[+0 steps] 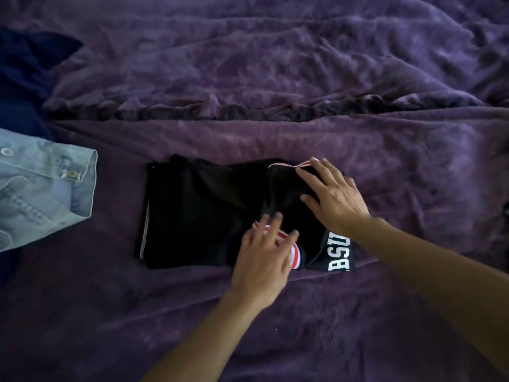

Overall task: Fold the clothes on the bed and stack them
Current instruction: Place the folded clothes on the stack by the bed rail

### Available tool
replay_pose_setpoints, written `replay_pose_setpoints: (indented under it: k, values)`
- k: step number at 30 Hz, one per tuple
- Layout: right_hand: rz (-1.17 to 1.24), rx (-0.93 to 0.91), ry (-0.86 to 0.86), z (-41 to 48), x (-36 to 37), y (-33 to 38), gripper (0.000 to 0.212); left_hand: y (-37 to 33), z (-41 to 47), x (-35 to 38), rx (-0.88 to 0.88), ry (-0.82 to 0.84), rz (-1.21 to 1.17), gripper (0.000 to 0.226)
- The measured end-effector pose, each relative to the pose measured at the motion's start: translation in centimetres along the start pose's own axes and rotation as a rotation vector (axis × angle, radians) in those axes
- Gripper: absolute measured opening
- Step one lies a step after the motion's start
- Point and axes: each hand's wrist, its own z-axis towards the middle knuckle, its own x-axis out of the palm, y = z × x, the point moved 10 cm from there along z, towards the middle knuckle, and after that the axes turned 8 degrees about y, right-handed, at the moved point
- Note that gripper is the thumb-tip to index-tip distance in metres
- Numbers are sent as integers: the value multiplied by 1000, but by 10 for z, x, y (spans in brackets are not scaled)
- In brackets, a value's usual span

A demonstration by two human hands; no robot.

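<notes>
Black jersey lies mid-bed, folded down to a rough rectangle w/ its left edge square. The right end is looser: red-and-white trim peeks out at the far edge and white lettering shows at the near right corner. Both hands are on that looser end. Right hand is flat, fingers straight and spread, pressing the cloth just below the far trim, prob. to pin the layers so they don't slide. Left hand lies palm-down w/ fingers extended over the near striped bit (it's motion-blurred, so exact contact is hard to read). It looks like it's smoothing or tucking that edge in. Neither hand grips any cloth. The fold looks nearly done, w/ stacking to come. Off to the left, well apart, a pale denim shirt sits on the bed, w/ a dark navy garment beyond it. A rumpled purple blanket is bunched along the far side.
</notes>
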Motion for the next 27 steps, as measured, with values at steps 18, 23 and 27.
replay_pose_setpoints:
  k: [18, 23, 27]
  values:
    - [906, 690, -4, -79, 64, -90, 68, 63, 74, 36, -16, 483, 242, 128]
    - [1120, 666, 17, -72, 57, -68, 37, 79, 71, 53, 9, 496, 221, 128]
    - [970, 583, -59, -60, 1, -12, 44, 91, 46, 16, 10, 368, 82, 113]
